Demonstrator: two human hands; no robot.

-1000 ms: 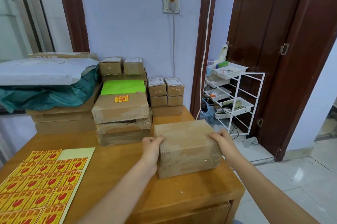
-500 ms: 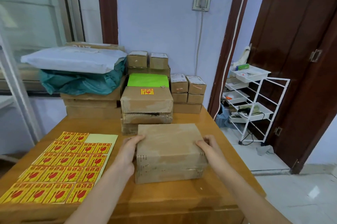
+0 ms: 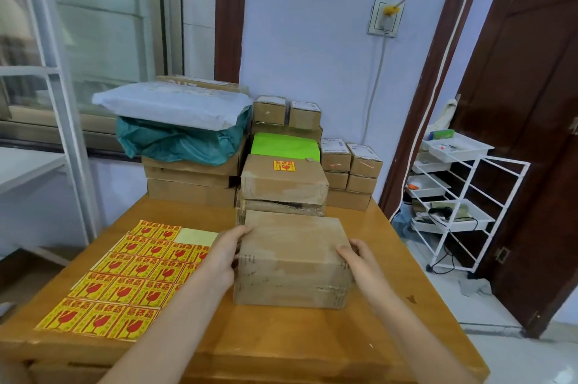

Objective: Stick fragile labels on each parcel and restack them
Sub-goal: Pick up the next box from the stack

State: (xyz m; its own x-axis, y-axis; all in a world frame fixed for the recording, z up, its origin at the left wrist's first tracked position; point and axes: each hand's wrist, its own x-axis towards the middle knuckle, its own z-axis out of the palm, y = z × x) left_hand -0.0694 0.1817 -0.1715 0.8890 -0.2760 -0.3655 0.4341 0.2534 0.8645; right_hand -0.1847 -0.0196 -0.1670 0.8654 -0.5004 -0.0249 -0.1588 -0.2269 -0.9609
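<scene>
A taped brown cardboard parcel sits on the wooden table, with no label on its top. My left hand grips its left end and my right hand grips its right end. A sheet of yellow-and-red fragile labels lies flat to the left of the parcel. Behind the parcel stands a stack of parcels whose top box carries one fragile label.
More parcels are stacked along the wall: flat boxes under a teal bag and a white mailer at left, small boxes at right, a green sheet between. A white wire rack stands right of the table.
With both hands on it, the parcel has slid left across the table toward the label sheet and now sits in front of the labelled stack. My view has swung left.
</scene>
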